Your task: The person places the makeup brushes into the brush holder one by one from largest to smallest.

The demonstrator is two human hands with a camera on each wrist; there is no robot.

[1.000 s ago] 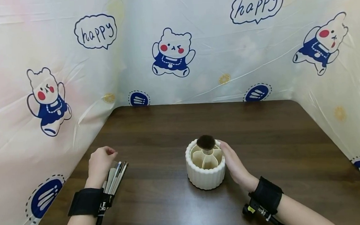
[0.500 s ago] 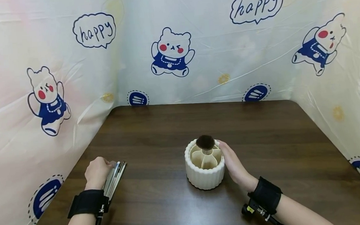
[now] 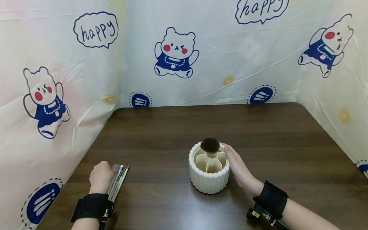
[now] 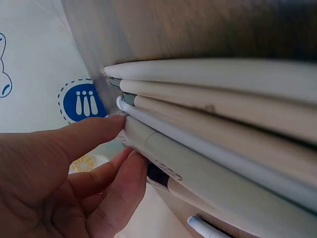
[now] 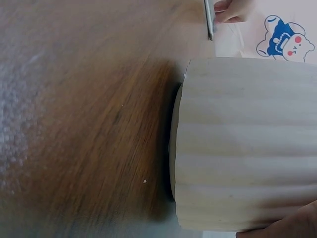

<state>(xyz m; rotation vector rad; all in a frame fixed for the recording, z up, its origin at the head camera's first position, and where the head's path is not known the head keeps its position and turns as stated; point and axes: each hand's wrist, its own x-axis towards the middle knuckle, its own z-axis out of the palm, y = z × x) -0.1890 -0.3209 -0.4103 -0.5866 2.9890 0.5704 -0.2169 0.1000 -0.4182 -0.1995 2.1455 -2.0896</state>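
My left hand (image 3: 101, 174) is at the far end of a row of slim makeup brushes (image 3: 120, 182) on the left of the table. In the left wrist view its thumb and fingertips pinch the end of a pale green brush (image 4: 163, 153), with several others beside it. A cream ribbed brush holder (image 3: 210, 180) stands upright right of centre, divided inside into compartments. From it rises a dark-bristled makeup brush (image 3: 210, 145). My right hand (image 3: 239, 168) rests against the holder's right side, fingers extended along it to the rim; part of this hand is hidden in the right wrist view.
The dark wooden table (image 3: 172, 129) has a rounded far edge. A pale printed curtain (image 3: 211, 50) surrounds its back and sides. Black straps with small cameras circle both wrists, the left wrist strap (image 3: 91, 207) close beside the brushes.
The left hand has come down and toward me onto the ends of the brushes, its fingertips now at one of them. The right hand and the holder have stayed in place.
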